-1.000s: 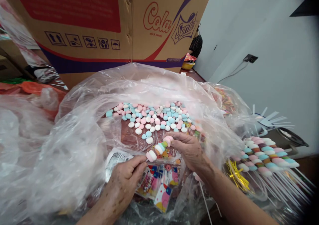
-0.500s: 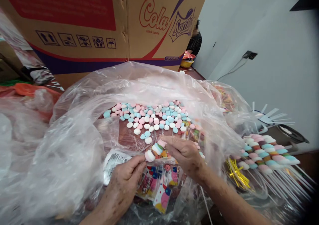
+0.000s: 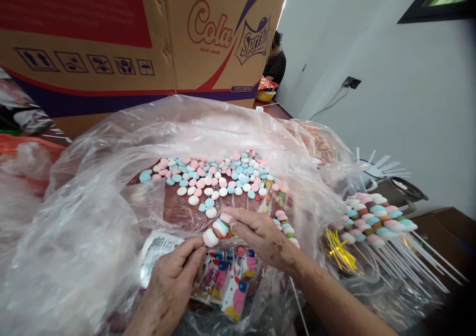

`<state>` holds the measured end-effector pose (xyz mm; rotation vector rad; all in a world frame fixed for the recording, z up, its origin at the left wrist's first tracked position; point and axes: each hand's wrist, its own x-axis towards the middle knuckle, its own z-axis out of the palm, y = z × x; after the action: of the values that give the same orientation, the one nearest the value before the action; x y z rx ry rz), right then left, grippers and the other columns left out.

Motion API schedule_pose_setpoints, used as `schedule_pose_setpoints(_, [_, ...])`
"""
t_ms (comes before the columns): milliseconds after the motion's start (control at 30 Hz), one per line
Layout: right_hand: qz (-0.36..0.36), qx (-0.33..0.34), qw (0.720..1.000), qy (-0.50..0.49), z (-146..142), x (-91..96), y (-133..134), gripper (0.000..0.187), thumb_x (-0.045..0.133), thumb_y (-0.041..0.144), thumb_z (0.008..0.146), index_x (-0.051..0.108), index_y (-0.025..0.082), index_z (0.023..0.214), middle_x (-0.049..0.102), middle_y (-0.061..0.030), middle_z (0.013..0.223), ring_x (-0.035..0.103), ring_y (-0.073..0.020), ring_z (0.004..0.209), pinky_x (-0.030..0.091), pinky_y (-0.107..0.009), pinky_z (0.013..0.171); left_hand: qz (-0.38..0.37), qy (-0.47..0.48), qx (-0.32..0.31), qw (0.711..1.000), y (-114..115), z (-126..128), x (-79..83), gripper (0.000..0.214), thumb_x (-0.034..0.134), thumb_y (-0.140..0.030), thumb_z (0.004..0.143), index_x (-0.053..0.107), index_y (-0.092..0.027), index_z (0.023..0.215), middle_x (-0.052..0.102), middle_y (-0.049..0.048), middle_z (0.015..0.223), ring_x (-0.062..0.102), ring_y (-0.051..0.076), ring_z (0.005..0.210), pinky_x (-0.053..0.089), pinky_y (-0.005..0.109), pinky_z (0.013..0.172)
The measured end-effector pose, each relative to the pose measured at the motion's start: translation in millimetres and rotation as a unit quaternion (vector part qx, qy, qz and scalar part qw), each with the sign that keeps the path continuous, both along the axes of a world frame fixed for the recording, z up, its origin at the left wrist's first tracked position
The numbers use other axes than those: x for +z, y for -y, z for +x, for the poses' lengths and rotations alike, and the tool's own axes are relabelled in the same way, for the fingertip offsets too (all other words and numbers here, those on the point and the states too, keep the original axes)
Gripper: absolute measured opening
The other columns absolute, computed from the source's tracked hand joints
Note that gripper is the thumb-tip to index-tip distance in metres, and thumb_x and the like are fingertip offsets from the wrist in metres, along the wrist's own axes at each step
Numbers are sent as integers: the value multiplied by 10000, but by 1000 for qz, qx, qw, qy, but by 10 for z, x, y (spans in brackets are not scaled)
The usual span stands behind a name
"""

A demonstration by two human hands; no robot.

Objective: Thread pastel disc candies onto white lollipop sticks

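Observation:
A short marshmallow skewer (image 3: 219, 229) with pink, white, blue and darker pieces is held between both hands, tilted up to the right. My left hand (image 3: 174, 271) is closed in a pinch at its lower end, by a pink-and-white marshmallow; the stick itself is mostly hidden. My right hand (image 3: 262, 237) has its fingers closed on the pink marshmallow at the upper end. Just beyond lie loose pink, white and blue marshmallows (image 3: 223, 182) on the table. Below the hands are small printed candy packets (image 3: 234, 296). Another marshmallow skewer (image 3: 286, 228) lies right of my right hand.
Crumpled clear plastic bags (image 3: 74, 237) surround the work area. A large cardboard box (image 3: 122, 33) stands behind. At the right are finished-looking marshmallow sticks (image 3: 375, 222), gold twist ties (image 3: 340, 252) and white sticks (image 3: 383, 167). A person (image 3: 275, 66) is partly visible beyond the box.
The view has swung slightly right, so everything sits further left in the picture. Both hands keep their hold on the skewer; the other skewer by the right wrist now shows more.

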<state>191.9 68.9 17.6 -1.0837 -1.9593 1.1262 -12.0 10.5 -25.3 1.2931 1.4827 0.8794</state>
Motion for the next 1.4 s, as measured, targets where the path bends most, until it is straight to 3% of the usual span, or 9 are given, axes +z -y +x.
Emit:
schedule_pose_setpoints(133, [-44,-52,991,-114,55,75,5,464,588,347,934,532,256,1385,576,-72,1417,565,-215,1269,468,-400,1064,20,17,0,1000,0,16,56,348,538,-504,873,708,-214,963,485,-60,563,390,112,470,311,204,430])
schedule_pose_setpoints(300, [-83,-43,972,-214,-14,176,1,372,678,326,860,632,235,1218,710,-34,1061,660,-174,969,539,-336,880,102,-20,-16,994,-67,111,314,270,557,-411,888,731,-224,976,586,-54,586,518,123,534,418,201,514])
schedule_pose_setpoints(500, [-74,-153,947,-272,210,473,-157,355,658,236,772,667,212,1125,695,-10,928,638,-143,787,535,-304,745,177,-84,-33,980,-111,75,515,260,539,-396,904,727,-247,1004,783,-21,924,710,163,812,531,219,711])
schedule_pose_setpoints(600, [-85,-208,956,-191,504,582,-259,432,663,280,728,658,189,1151,680,-11,899,621,-149,757,520,-297,706,176,-117,-1,977,-63,-80,394,286,565,-440,891,719,-245,1033,793,-17,933,730,175,819,559,219,718])
schedule_pose_setpoints(767, [-84,-211,968,109,845,545,-392,341,603,315,744,663,150,1036,654,-12,819,592,-166,759,455,-268,679,231,-173,-3,957,89,-313,132,288,587,-447,891,723,-231,1025,787,5,983,734,186,850,578,227,781])
schedule_pose_setpoints(967, [6,-123,907,402,938,354,-562,178,460,158,740,638,164,750,650,-27,755,549,-154,679,386,-250,603,334,-206,-72,917,192,-257,137,175,560,-268,934,644,-218,1079,732,29,979,685,182,904,551,259,801])
schedule_pose_setpoints(1067, [-24,-117,904,410,947,333,-563,177,461,155,742,637,170,765,648,-28,734,540,-141,607,379,-234,534,356,-211,-108,904,185,-173,154,180,539,-205,947,609,-219,1112,710,31,994,654,181,935,529,279,823])
schedule_pose_setpoints(1267, [-43,-168,937,305,1061,531,-457,291,495,243,803,691,168,1004,666,-36,810,589,-147,659,427,-210,509,379,-217,-121,892,131,-108,153,170,507,-243,978,593,-226,1124,698,20,994,650,159,923,515,237,827])
schedule_pose_setpoints(1400, [-80,-156,949,263,1123,641,-374,229,530,233,785,693,172,934,638,-13,770,586,-139,658,453,-224,551,370,-219,-126,894,81,-159,28,202,507,-344,977,603,-257,1132,692,13,1013,657,161,905,517,223,797])
